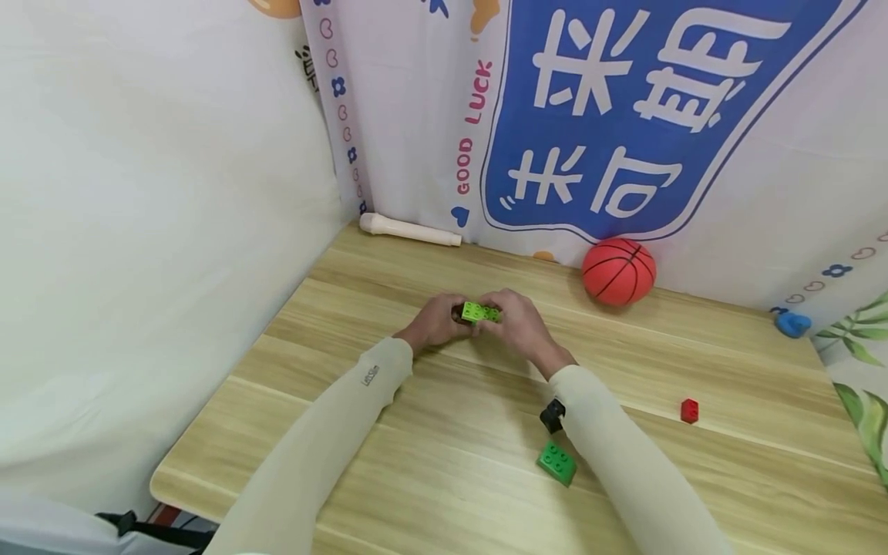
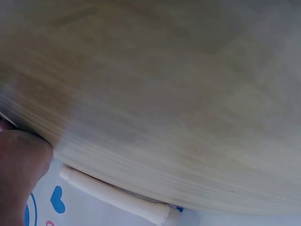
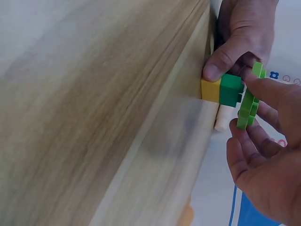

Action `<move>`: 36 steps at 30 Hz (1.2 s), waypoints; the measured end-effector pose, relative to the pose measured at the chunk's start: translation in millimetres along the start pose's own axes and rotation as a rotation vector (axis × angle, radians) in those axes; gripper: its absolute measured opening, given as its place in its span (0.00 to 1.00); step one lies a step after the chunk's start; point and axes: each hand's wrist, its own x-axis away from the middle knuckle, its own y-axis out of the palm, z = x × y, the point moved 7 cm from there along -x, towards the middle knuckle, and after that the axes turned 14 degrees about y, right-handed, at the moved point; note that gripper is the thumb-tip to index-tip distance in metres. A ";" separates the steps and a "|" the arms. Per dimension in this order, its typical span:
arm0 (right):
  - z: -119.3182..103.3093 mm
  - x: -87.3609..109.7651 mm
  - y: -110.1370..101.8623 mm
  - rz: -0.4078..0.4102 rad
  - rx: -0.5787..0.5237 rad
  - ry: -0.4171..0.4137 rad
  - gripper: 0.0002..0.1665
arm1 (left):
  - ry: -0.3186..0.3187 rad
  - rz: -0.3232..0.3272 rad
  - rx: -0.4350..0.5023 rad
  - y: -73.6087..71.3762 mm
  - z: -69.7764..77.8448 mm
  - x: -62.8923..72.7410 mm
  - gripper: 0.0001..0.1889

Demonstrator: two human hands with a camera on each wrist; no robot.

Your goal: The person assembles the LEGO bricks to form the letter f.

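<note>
L of the red ball [image 1: 620, 271] & a bit nearer the wearer, a lime plate [image 1: 475, 311] is pinched by the R hand [image 1: 519, 324], thumb & fingertips being set at its edges, studs facing up. Approx. same spot, also L of the ball, a yellow brick [image 3: 210, 90] w/ a dk green brick [image 3: 230, 90] stacked on it is gripped by the L hand [image 1: 438, 322], thumb laid on the yellow side; the rest of those fingers are partly hidden. The plate's underside is faced by the dk green studs; whether contact is made can't be told, nor whether the stack is rested on the table [image 1: 444, 478]. All 3 pcs look like hard plastic, so prob. v. light, stiff, not fragile, slightly slick on smooth faces. The plate is best taken by its long edges, underside untouched; the stack is best held low, by the yellow walls, top studs clear. Being thin, the plate could be tipped if pinched at one end only. Further out, nearer than the ball & a bit L of it, a loose green brick [image 1: 557, 462] is seen by the R sleeve [image 1: 617, 432]; nearer & to the ball's R, a small red brick [image 1: 690, 411]. Well L of the ball, a white mic-shaped stick [image 1: 411, 230] is laid along the back edge; well R, a blue lump [image 1: 792, 324]. Behind the ball, a printed cloth [image 1: 416, 85] is hung.
</note>
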 end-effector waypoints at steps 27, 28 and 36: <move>3.9 -10.8 -4.9 -0.028 0.054 0.026 0.24 | -0.043 0.002 0.013 0.7 0.6 1.2 0.14; 3.8 -10.8 -5.2 -0.032 0.057 0.029 0.24 | -0.042 0.001 0.009 0.9 0.9 1.1 0.14; 5.2 -13.8 -5.6 -0.054 0.021 0.071 0.23 | -0.059 0.004 0.013 0.6 0.1 1.6 0.13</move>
